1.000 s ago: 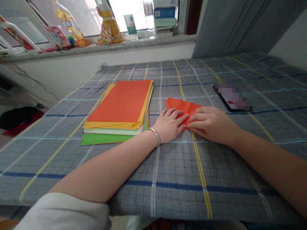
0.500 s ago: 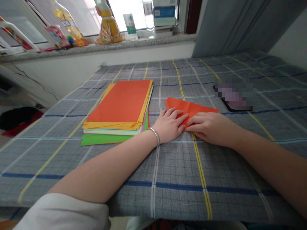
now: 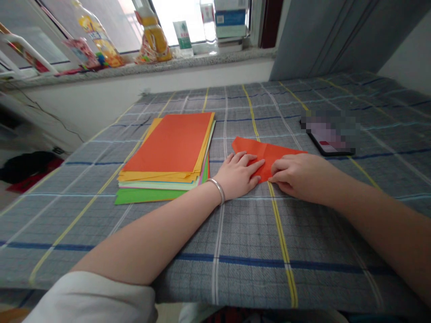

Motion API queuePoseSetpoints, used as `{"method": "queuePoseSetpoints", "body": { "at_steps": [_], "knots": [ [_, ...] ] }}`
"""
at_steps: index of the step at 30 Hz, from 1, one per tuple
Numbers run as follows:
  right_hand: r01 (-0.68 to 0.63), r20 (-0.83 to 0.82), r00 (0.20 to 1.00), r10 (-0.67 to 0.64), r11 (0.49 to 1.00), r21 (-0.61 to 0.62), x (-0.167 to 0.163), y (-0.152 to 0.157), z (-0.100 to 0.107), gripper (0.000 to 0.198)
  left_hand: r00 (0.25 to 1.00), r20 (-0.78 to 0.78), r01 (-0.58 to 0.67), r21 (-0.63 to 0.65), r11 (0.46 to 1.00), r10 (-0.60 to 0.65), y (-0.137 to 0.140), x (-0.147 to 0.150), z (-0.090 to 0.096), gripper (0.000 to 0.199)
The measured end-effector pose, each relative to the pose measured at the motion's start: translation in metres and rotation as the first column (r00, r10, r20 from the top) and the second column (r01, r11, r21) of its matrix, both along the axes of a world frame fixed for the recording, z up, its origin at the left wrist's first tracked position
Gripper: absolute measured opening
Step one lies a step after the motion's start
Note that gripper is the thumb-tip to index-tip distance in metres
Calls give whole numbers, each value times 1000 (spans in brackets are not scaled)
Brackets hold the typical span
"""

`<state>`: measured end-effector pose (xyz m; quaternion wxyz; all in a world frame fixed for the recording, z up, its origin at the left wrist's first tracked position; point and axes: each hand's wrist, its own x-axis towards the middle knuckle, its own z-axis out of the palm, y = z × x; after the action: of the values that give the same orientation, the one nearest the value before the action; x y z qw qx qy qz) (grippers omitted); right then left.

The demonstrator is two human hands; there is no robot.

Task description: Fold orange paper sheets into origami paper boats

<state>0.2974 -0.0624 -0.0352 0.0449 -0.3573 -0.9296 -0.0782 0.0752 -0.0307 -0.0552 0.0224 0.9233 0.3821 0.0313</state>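
Note:
A folded sheet of orange paper (image 3: 266, 150) lies on the checked cloth, partly covered by both hands. My left hand (image 3: 239, 175), with a silver bangle at the wrist, rests flat on its left part with the fingers spread. At the paper's near edge, my right hand (image 3: 294, 177) has its fingers curled together, thumb and fingertips pinching along that edge. To the left of my left hand sits a stack of coloured paper (image 3: 171, 143), orange on top, with yellow, pale and green sheets showing below.
A phone (image 3: 332, 137), its screen blurred out, lies at the right. The grey checked cloth (image 3: 168, 278) covers the table. Behind it, a stone windowsill (image 3: 202, 59) holds bottles (image 3: 155, 36), a tube (image 3: 183, 36) and boxes (image 3: 230, 22). A grey curtain (image 3: 316, 40) hangs at the back right.
My right hand has slid a little to the right along the paper's near edge, uncovering more of the paper between the hands. My left hand has stayed in place.

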Motion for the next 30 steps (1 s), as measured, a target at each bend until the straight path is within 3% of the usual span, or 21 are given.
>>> {"method": "queuePoseSetpoints", "body": {
  "at_steps": [7, 15, 22, 25, 30],
  "knots": [
    [175, 83, 981, -177, 984, 41, -2, -7, 5, 26, 1000, 8, 1, -11, 1000, -1, 2, 0, 2, 55],
    [390, 159, 903, -399, 917, 87, -4, -10, 7, 33, 1000, 10, -6, -20, 1000, 6, 1, 0, 5, 54],
    [500, 116, 852, -511, 859, 112, -1, -7, 5, 34, 1000, 13, -1, -17, 1000, 1, 2, -1, 5, 54],
    [546, 115, 827, -550, 835, 72, 2, -5, 6, 29, 1000, 13, 2, -20, 1000, -1, 2, -1, 5, 54],
    [639, 316, 737, -598, 769, -35, 1, -4, 19, 34, 1000, 13, 3, -23, 1000, -3, 2, -1, 5, 53]
  ]
}}
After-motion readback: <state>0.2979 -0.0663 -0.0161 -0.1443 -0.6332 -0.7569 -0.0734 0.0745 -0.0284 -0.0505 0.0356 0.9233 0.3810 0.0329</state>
